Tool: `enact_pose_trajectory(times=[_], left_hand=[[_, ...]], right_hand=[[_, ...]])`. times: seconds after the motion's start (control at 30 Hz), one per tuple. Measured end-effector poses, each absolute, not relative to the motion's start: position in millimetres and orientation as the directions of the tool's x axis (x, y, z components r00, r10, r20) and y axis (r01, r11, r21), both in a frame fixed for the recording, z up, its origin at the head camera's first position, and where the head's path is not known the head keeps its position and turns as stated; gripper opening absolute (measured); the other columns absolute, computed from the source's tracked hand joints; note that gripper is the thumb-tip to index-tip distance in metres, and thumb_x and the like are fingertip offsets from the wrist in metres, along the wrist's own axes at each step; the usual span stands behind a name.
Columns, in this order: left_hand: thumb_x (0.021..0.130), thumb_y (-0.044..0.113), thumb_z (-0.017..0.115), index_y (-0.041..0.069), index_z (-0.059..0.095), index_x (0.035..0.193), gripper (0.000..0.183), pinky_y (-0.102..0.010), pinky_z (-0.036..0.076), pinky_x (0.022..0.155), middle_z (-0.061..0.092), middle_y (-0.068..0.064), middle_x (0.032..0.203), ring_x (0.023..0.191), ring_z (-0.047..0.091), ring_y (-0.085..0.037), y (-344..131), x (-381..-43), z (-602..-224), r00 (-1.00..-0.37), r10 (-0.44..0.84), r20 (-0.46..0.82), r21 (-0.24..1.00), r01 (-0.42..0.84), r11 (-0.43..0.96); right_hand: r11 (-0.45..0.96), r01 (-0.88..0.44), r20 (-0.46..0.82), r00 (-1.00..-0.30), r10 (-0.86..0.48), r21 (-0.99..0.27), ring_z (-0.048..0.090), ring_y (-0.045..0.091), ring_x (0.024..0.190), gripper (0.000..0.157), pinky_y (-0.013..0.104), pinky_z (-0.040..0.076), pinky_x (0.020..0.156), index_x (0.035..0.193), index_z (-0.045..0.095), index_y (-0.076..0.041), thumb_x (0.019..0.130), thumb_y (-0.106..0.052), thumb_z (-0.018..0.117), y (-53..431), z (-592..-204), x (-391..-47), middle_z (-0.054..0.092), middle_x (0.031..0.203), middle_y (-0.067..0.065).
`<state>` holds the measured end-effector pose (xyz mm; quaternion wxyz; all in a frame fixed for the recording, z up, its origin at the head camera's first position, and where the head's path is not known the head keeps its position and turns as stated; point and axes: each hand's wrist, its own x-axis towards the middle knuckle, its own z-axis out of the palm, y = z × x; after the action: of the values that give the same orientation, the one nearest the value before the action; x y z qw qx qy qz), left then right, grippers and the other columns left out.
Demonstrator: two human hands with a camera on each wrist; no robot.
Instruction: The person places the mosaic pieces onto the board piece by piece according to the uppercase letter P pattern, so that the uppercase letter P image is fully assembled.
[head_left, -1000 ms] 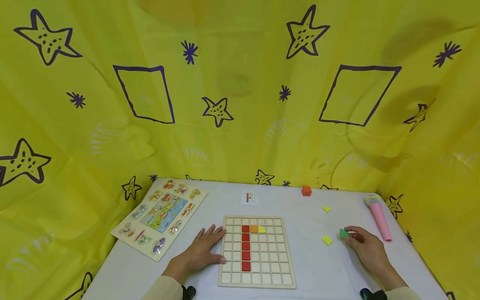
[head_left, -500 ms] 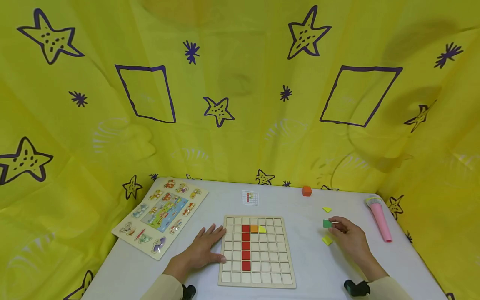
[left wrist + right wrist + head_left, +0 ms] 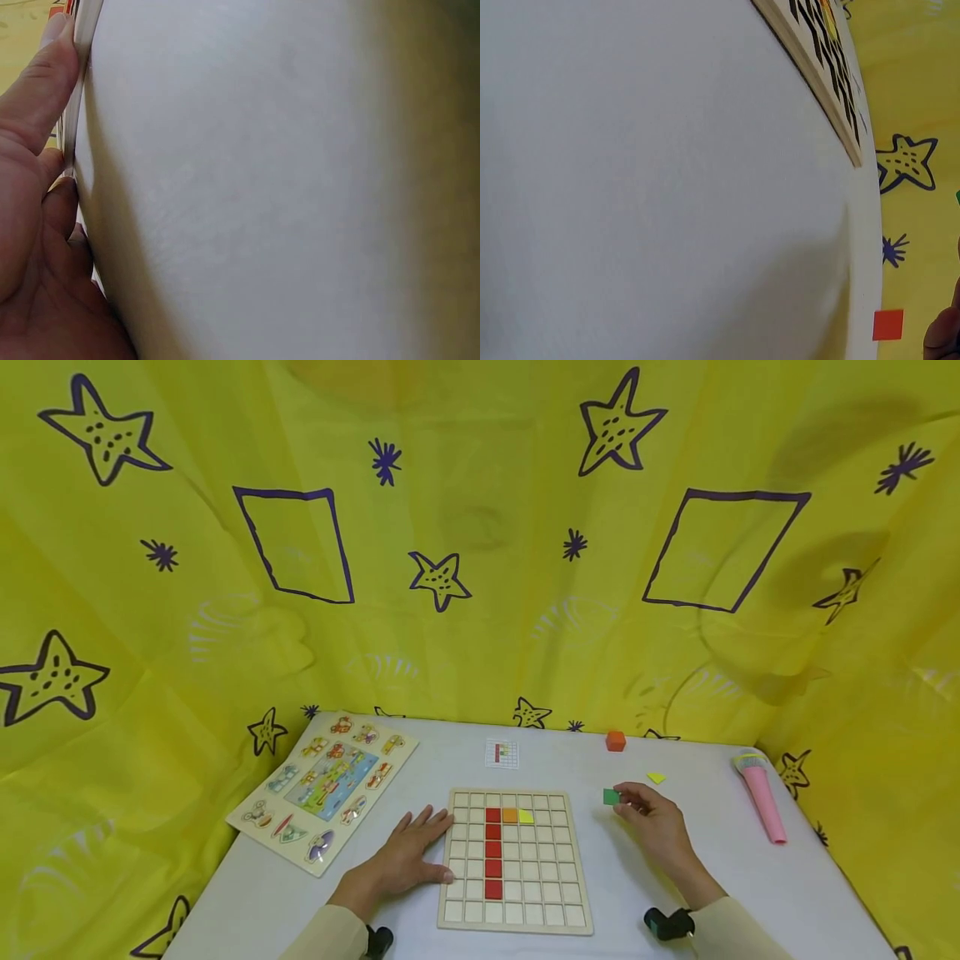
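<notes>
My right hand (image 3: 654, 823) pinches a green square tile (image 3: 611, 797) between thumb and fingers, above the table to the right of the wooden grid board (image 3: 533, 865). In the right wrist view only a bit of that hand (image 3: 943, 330) shows at the edge. My left hand (image 3: 405, 857) lies with spread, straight fingers along the board's left edge, thumb and fingertips at the rim; its palm side (image 3: 45, 247) fills the left of the left wrist view. On the board a column of several red tiles (image 3: 493, 850) stands, with an orange tile (image 3: 510, 816) and a yellow tile (image 3: 527, 817) beside the top one.
A small pattern card (image 3: 502, 753) lies behind the board. A red-orange cube (image 3: 616, 741) and a loose yellow piece (image 3: 656, 777) are at the back right. A pink toy microphone (image 3: 764, 800) lies far right, a picture puzzle board (image 3: 322, 792) at left. A yellow curtain (image 3: 480, 635) surrounds the table.
My right hand has carried the green tile leftward, towards the board. The nearer loose yellow piece is now hidden behind this hand. My left hand has stayed at the board's edge.
</notes>
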<state>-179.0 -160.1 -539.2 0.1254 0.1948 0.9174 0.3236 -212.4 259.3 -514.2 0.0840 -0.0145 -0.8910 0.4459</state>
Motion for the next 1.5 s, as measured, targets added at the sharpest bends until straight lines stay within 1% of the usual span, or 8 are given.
enact_pose_trajectory(times=[0.13,0.53,0.7,0.87,1.03,1.1,1.27,1.5], left_hand=[[0.083,0.044,0.086,0.006,0.044,0.160,0.096,-0.062,0.006,0.133,0.038,-0.014,0.169,0.162,0.019,-0.041,-160,-179,-538,-0.893,0.437,-0.103,0.643,0.276,0.715],[0.083,0.042,0.086,0.005,0.044,0.160,0.095,-0.063,0.004,0.133,0.038,-0.015,0.169,0.162,0.018,-0.042,-160,-177,-535,-0.893,0.438,-0.105,0.667,0.264,0.697],[0.083,0.042,0.086,0.005,0.044,0.160,0.096,-0.063,0.004,0.133,0.037,-0.014,0.170,0.163,0.018,-0.041,-159,-176,-535,-0.894,0.432,-0.116,0.671,0.250,0.698],[0.083,0.042,0.087,0.005,0.044,0.160,0.096,-0.063,0.005,0.133,0.038,-0.015,0.170,0.162,0.018,-0.042,-159,-176,-536,-0.893,0.437,-0.109,0.659,0.264,0.704],[0.082,0.042,0.087,0.005,0.044,0.160,0.096,-0.064,0.004,0.132,0.038,-0.015,0.169,0.162,0.018,-0.042,-160,-177,-536,-0.893,0.437,-0.105,0.665,0.264,0.698],[0.082,0.043,0.087,0.004,0.044,0.160,0.096,-0.064,0.004,0.132,0.038,-0.016,0.169,0.162,0.019,-0.042,-160,-177,-537,-0.893,0.439,-0.102,0.664,0.267,0.698],[0.083,0.043,0.086,0.004,0.044,0.160,0.096,-0.064,0.005,0.132,0.038,-0.016,0.169,0.162,0.019,-0.043,-160,-176,-536,-0.894,0.437,-0.098,0.661,0.270,0.700],[0.083,0.042,0.087,0.004,0.045,0.159,0.096,-0.064,0.004,0.132,0.039,-0.016,0.169,0.162,0.019,-0.042,-160,-176,-535,-0.893,0.439,-0.097,0.667,0.269,0.694]], right_hand=[[0.567,-0.051,0.127,-0.987,0.095,-0.822,0.057,0.018,0.094,0.027,0.014,0.050,0.074,0.125,0.073,-0.004,0.098,-0.002,0.072,245,-514,-213,0.070,0.109,0.013],[0.487,-0.053,0.092,-0.994,0.056,-0.872,0.058,0.018,0.096,0.026,0.014,0.052,0.075,0.123,0.074,-0.007,0.097,-0.002,0.073,205,-518,-209,0.071,0.107,0.008],[0.470,-0.051,0.080,-0.996,0.042,-0.881,0.058,0.019,0.093,0.025,0.017,0.053,0.073,0.119,0.075,-0.009,0.096,-0.001,0.074,190,-522,-206,0.071,0.103,0.006],[0.466,-0.064,0.079,-0.997,0.013,-0.883,0.058,0.018,0.092,0.023,0.018,0.052,0.074,0.117,0.076,-0.011,0.095,-0.001,0.075,173,-525,-202,0.070,0.100,0.003],[0.437,-0.109,0.105,-0.994,-0.035,-0.893,0.060,0.015,0.087,0.022,0.018,0.054,0.072,0.112,0.077,-0.008,0.093,0.003,0.075,155,-527,-196,0.071,0.095,0.003],[0.431,-0.116,0.101,-0.993,-0.056,-0.895,0.061,0.014,0.085,0.022,0.018,0.054,0.070,0.109,0.077,-0.009,0.092,0.004,0.076,149,-529,-194,0.071,0.092,0.002],[0.445,-0.122,0.073,-0.989,-0.126,-0.887,0.059,0.013,0.082,0.021,0.018,0.052,0.068,0.105,0.076,-0.012,0.090,0.001,0.079,139,-536,-189,0.069,0.087,-0.002],[0.506,-0.189,0.093,-0.974,-0.209,-0.841,0.055,0.006,0.077,0.019,0.018,0.050,0.066,0.102,0.075,-0.011,0.087,0.000,0.081,134,-542,-181,0.066,0.085,-0.005]])
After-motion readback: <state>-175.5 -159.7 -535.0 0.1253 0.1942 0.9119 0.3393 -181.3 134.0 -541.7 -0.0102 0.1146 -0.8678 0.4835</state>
